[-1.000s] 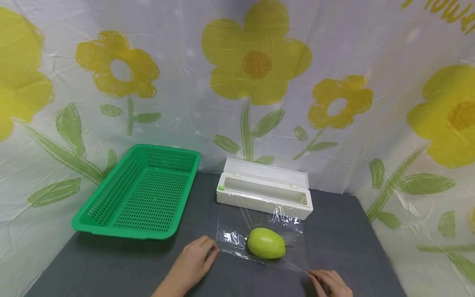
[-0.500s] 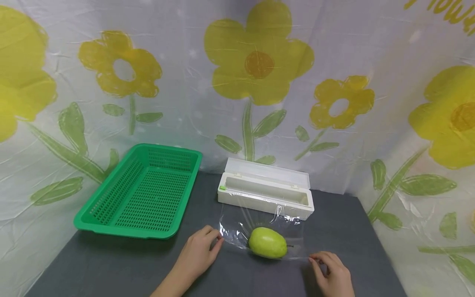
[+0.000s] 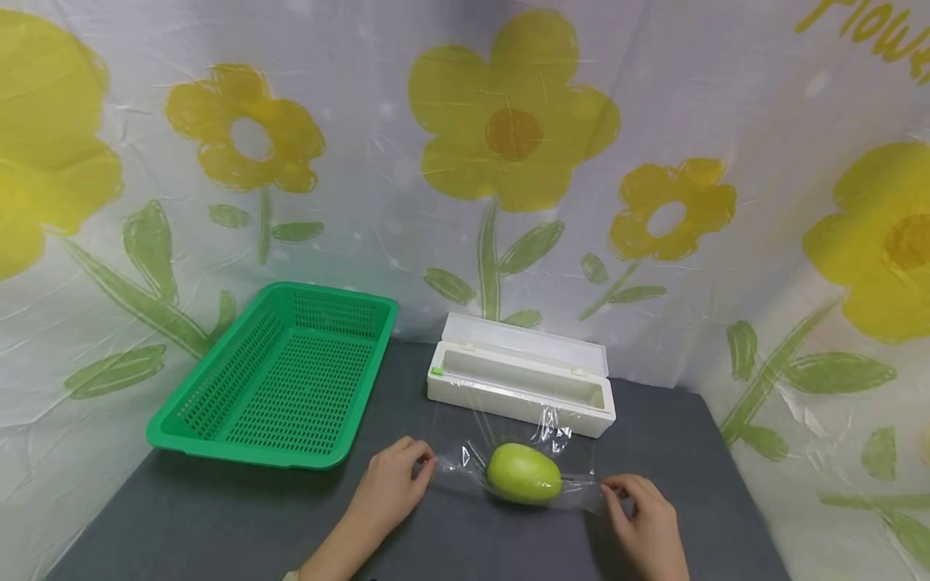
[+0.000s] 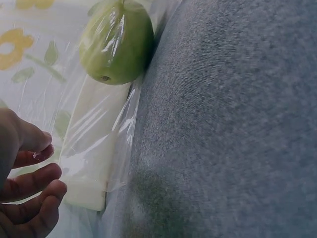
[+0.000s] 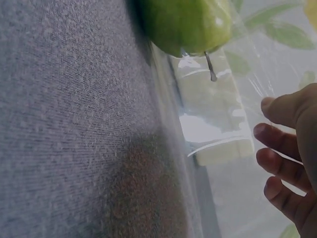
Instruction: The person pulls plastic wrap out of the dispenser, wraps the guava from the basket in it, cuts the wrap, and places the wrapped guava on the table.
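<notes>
A green pear (image 3: 523,474) lies on the dark table with clear cling film (image 3: 581,494) drawn up over its near side. In the head view my left hand (image 3: 390,486) pinches the film's left corner between thumb and finger. My right hand (image 3: 643,510) holds the right corner the same way, and the film runs taut between them. Up close, the left wrist view shows film bunched at the fingertips (image 4: 43,152). The pear's stem (image 5: 211,67) pokes out toward my right hand. From the film's far end it stretches to the white cling film dispenser (image 3: 517,407).
The dispenser's clear lid (image 3: 523,340) stands raised behind it, against a flowered curtain (image 3: 363,226). To the left is a green plastic basket (image 3: 291,391) with slotted sides. Dark table (image 3: 472,549) surface spreads in front of the pear.
The film's near edge has been lifted from flat on the table up against the pear. My right hand has moved up and slightly away from me; my left hand rose a little.
</notes>
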Tool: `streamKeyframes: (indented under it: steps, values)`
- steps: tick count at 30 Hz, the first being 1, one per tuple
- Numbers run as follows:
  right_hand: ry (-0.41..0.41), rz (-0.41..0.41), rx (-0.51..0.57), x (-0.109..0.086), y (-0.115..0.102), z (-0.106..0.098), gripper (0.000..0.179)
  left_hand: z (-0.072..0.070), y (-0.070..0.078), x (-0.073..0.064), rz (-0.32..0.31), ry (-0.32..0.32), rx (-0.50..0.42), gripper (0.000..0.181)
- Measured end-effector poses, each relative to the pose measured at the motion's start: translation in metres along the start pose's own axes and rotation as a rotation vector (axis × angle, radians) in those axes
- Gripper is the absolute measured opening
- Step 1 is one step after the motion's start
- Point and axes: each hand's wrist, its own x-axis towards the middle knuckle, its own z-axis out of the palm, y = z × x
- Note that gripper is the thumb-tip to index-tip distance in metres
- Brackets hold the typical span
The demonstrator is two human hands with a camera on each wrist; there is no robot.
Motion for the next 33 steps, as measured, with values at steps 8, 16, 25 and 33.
streamKeyframes:
  steps: [8, 16, 25, 33]
  values:
    - [0.008, 0.105, -0.042, 0.006, -0.001, 0.009, 0.021, 0.011, -0.004, 0.008, -0.021, 0.013, 0.022, 0.013]
    - [-0.027, 0.18, -0.08, 0.009, -0.001, 0.022, 0.016, 0.02, -0.004, 0.013, -0.083, -0.016, 0.012, 0.016]
    - [-0.039, 0.194, -0.04, 0.012, 0.0, 0.036, 0.024, 0.03, -0.006, 0.02, -0.151, -0.087, 0.009, 0.01]
    - [-0.071, 0.183, -0.031, 0.012, 0.003, 0.046, 0.025, 0.041, -0.008, 0.027, -0.19, -0.122, 0.021, 0.005]
